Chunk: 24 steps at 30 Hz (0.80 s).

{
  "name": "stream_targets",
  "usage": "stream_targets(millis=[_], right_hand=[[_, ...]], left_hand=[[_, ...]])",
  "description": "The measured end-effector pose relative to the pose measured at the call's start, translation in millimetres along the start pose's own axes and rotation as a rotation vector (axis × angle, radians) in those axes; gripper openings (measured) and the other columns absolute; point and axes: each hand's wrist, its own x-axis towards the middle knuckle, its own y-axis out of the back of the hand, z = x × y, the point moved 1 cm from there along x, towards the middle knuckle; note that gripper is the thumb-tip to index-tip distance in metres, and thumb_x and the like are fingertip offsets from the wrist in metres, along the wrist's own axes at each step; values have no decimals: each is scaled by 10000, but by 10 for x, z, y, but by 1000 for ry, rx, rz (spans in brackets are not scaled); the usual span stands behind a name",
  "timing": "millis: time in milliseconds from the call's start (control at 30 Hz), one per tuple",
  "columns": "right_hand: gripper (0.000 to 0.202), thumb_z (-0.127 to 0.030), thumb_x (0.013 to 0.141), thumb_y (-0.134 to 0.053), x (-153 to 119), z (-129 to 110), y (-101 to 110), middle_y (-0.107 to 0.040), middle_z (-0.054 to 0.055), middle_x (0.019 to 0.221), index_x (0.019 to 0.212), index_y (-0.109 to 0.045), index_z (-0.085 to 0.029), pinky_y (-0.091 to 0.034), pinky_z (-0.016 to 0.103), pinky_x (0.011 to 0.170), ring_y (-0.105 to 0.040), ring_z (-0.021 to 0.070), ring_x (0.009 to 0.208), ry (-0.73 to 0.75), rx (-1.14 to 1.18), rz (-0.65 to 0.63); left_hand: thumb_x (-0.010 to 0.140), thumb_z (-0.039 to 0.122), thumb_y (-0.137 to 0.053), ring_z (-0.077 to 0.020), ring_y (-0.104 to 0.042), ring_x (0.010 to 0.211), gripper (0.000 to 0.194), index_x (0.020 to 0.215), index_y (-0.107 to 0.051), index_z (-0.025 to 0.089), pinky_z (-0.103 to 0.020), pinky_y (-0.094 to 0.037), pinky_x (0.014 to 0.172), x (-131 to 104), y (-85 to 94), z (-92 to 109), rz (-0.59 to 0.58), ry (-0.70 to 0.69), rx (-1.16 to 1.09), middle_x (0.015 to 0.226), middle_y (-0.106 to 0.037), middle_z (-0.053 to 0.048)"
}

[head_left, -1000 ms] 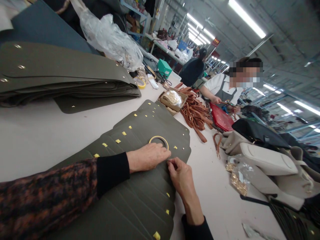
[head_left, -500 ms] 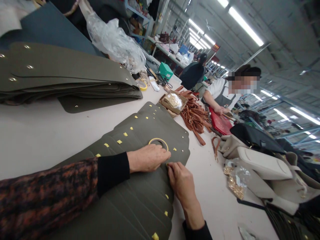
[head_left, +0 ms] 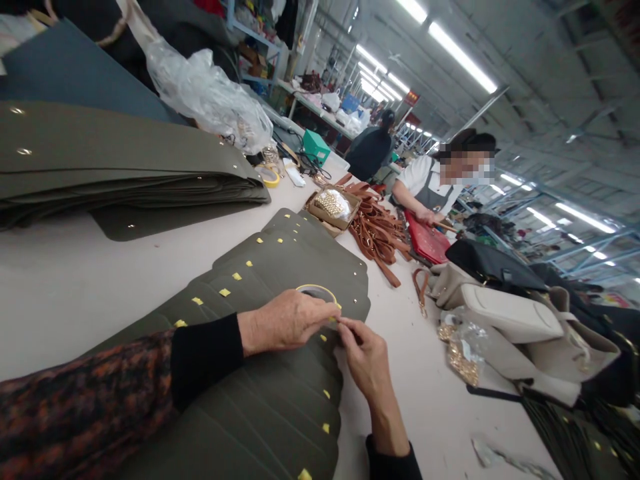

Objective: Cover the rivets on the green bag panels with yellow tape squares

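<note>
My left hand is closed on a roll of yellow tape, held just above the dark olive bag panels. My right hand comes in from the right, its thumb and forefinger pinched on the tape at the roll's near edge, by my left fingertips. The panels look like leather and lie fanned and overlapping across the table. Small yellow tape pieces stick to them along both sides. My fingers partly cover the roll.
Folded olive panels are stacked at the left. Beyond lie a box of gold hardware and brown straps. Beige bags and a bag of gold fittings sit right. Across the table, a co-worker handles a red piece.
My right hand has risen from the panels' edge to meet my left fingertips at the tape roll. The whole scene has shifted slightly left in view.
</note>
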Motion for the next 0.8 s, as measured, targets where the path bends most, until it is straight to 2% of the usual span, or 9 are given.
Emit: stream_targets(millis=[67,133,300,400,500,600,667,733,800], right_hand=[[204,-265,876,-543,-46,-43,30,-725,39,870,979,-702,-190,-525,269,665,-654,156,725,59,67,96],[185,-233,872,-557,-74,-116,31,-709,43,871,1002,-679,-185,-523,263,652,-635,143,706,173,48,120],[167,-130,887,-506,-71,-233,-31,-688,59,894,966,-640,-193,-518,273,706,-633,152,800,423,-87,144],[157,-109,882,-492,-71,-213,-70,-670,40,788,892,-626,-189,-499,272,662,-618,148,718,487,-179,175],[129,-96,862,-512,-91,-188,-89,-626,19,698,856,-615,-173,-465,256,601,-574,133,623,510,-248,245],[119,-87,852,-520,-117,-187,-106,-615,20,689,852,-615,-159,-456,251,599,-568,131,622,528,-304,288],[120,-94,850,-518,-131,-209,-122,-613,21,679,841,-622,-153,-453,251,598,-567,133,621,530,-325,308],[121,-118,843,-523,-134,-249,-136,-609,13,659,817,-635,-157,-452,250,589,-560,128,598,471,-297,331],[119,-165,834,-539,-120,-293,-143,-615,1,642,788,-648,-166,-454,240,567,-551,116,562,305,-182,333]], left_hand=[[947,197,-433,-169,-657,911,380,1326,-413,217,-273,-518,781,-11,1,27,26,10,-35,1072,-676,-50],[947,216,-451,-182,-661,949,472,1401,-321,210,-296,-529,807,-22,-18,41,30,19,-43,1140,-662,-77],[950,219,-456,-200,-668,942,489,1413,-301,184,-313,-537,807,-41,-102,41,9,-19,-2,1112,-671,-97],[953,218,-446,-195,-668,918,441,1380,-336,194,-298,-529,786,-36,-99,65,-5,-16,-6,1085,-673,-80],[954,231,-444,-180,-664,874,301,1252,-431,193,-260,-508,738,-21,-43,114,-22,44,-70,1015,-673,-45],[940,221,-457,-160,-643,760,118,1044,-510,202,-229,-463,637,-14,-1,154,-37,120,-91,879,-659,-1],[922,191,-468,-148,-622,718,63,945,-525,207,-222,-433,607,-15,-8,161,-16,149,-77,829,-645,14],[902,159,-470,-144,-613,712,71,899,-527,202,-222,-422,608,-14,-38,158,29,159,-62,809,-638,16],[890,142,-456,-147,-607,703,87,871,-525,190,-228,-417,605,-8,-71,163,75,142,-30,781,-630,8]])
